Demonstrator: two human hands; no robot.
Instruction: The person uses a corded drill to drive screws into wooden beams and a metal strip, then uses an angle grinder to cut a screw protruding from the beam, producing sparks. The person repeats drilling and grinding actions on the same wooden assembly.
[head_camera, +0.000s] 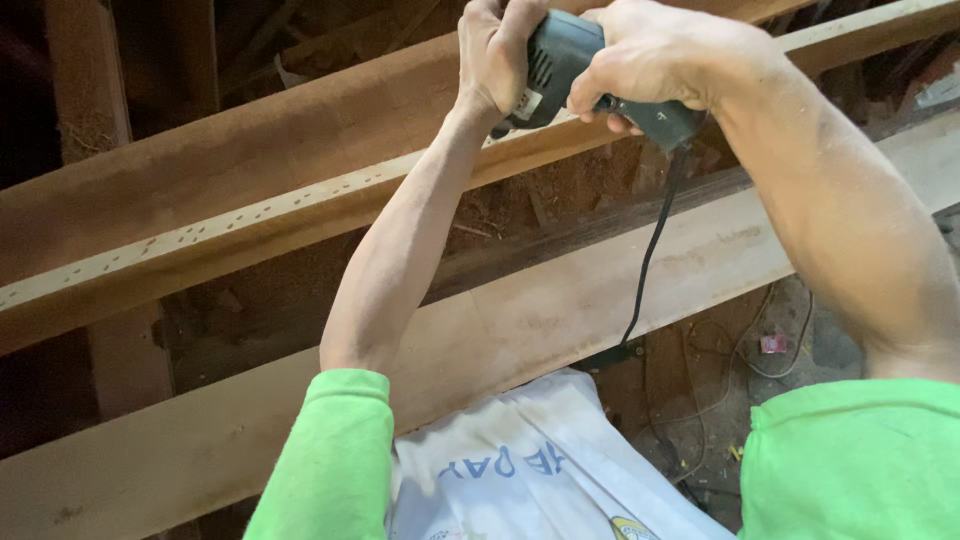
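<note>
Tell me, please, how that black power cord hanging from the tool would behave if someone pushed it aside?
The black cord is probably floppy: it droops in a loose curve below the power tool that the left hand and right hand grip. Being thin, it likely swings easily. More cable coils on the floor, so it may snag.

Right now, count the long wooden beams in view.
2: the upper beam under the power tool, which both hands grip, and the lower beam nearer the body. Others may be hidden in the dark.

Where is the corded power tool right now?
In the head view, the dark power tool sits top centre, gripped by the left hand and right hand over the upper wooden beam.
</note>
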